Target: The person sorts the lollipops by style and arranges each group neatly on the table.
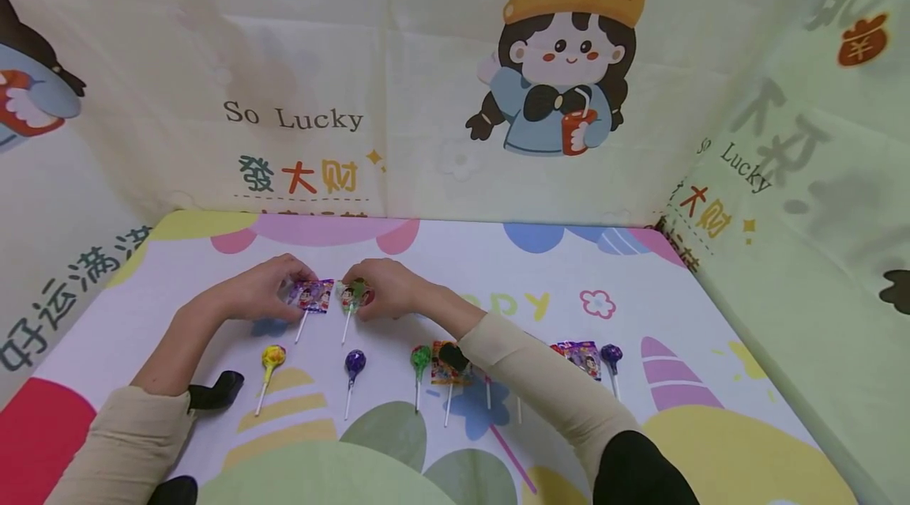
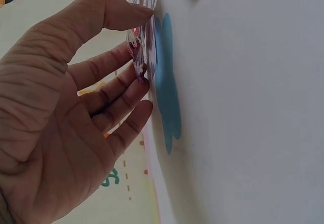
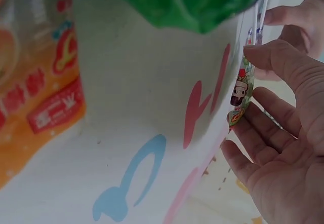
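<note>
At the back left of the table, my left hand [image 1: 265, 288] pinches the purple-wrapped lollipop [image 1: 314, 296] by the left edge of its wrapper. Thumb and fingertips meet that wrapper [image 2: 137, 57] in the left wrist view. Just to the right, my right hand [image 1: 392, 288] holds a lollipop in a clear and green wrapper [image 1: 351, 295] by its right side. Its cartoon print [image 3: 240, 93] shows between thumb and fingers in the right wrist view. Both sticks point toward the front, and a small gap separates the two wrappers.
Nearer the front lie a yellow lollipop [image 1: 272, 357], a dark purple one [image 1: 355, 363], a green one [image 1: 421, 359] and an orange-wrapped one [image 1: 444, 371]. My right forearm partly covers others. Farther right are a purple wrapper [image 1: 584, 356] and another dark lollipop [image 1: 611, 355]. Printed cloth walls [image 1: 426, 173] enclose the table.
</note>
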Demonstrator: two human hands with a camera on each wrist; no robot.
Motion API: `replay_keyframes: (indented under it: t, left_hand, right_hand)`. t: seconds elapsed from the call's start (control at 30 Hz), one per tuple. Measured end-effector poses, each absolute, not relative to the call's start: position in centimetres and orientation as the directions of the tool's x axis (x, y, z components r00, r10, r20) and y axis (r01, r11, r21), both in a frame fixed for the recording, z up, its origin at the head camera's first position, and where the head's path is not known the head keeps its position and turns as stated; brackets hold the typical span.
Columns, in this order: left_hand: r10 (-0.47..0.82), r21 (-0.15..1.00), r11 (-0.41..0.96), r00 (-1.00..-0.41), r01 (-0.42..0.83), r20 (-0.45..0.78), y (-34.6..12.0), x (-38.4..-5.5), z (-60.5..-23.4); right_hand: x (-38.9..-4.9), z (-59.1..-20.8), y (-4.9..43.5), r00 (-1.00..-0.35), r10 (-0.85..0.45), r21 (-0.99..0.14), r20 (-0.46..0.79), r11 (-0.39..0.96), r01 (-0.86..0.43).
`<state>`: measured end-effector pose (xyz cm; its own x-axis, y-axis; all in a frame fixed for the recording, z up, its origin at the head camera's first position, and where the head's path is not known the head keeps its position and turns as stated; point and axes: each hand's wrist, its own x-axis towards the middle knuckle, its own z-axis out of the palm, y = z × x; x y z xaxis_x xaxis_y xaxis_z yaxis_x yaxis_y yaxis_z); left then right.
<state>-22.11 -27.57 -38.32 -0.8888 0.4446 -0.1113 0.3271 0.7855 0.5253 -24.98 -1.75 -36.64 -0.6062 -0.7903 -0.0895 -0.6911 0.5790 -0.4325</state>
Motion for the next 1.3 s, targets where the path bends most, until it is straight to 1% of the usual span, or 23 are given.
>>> replay_keyframes:
  t: [0.13,0.3,0.47,0.67,0.87,1.0,1.17,1.3]
  left_hand:
    - [0.436,0.525,0.79,-0.892,0.316,-0.12,-27.6,-22.1,-38.4]
    - [0.425,0.522,0.796,-0.897,0.307,-0.12,-27.6,-22.1,-38.6]
    - [0.441,0.526,0.787,-0.891,0.323,-0.112,-27.6,-22.1,-38.5]
    - [0.448,0.529,0.781,-0.887,0.332,-0.106,-27.6,-22.0,-38.4]
    - [0.434,0.523,0.792,-0.893,0.315,-0.121,-27.5,-21.9,-38.5]
    - [0.428,0.518,0.798,-0.894,0.308,-0.128,-27.4,-21.8,-38.3]
    - [0.44,0.521,0.791,-0.89,0.321,-0.12,-27.6,-21.8,-38.3]
    - [0.436,0.514,0.795,-0.892,0.321,-0.117,-27.5,-21.9,-38.4]
  right_hand:
    - [-25.3,-37.0,-1.9,-0.632,-0.764,-0.461,-0.129,0.611,-0.644]
    - [-25.5,-37.1,-2.1,-0.619,-0.777,-0.423,-0.116,0.603,-0.677]
    - [-25.6,-37.1,-2.2,-0.607,-0.787,-0.406,-0.114,0.595,-0.694]
    - [-25.6,-37.3,-2.3,-0.606,-0.787,-0.408,-0.116,0.594,-0.693]
    - [-25.5,-37.4,-2.2,-0.605,-0.789,-0.412,-0.106,0.589,-0.696]
    - [-25.2,-37.1,-1.8,-0.598,-0.797,-0.443,-0.085,0.568,-0.694]
    - [-24.7,-36.5,-1.2,-0.606,-0.791,-0.531,-0.087,0.552,-0.643]
    - [-24.4,-36.2,-0.5,-0.616,-0.788,-0.537,-0.031,0.533,-0.655]
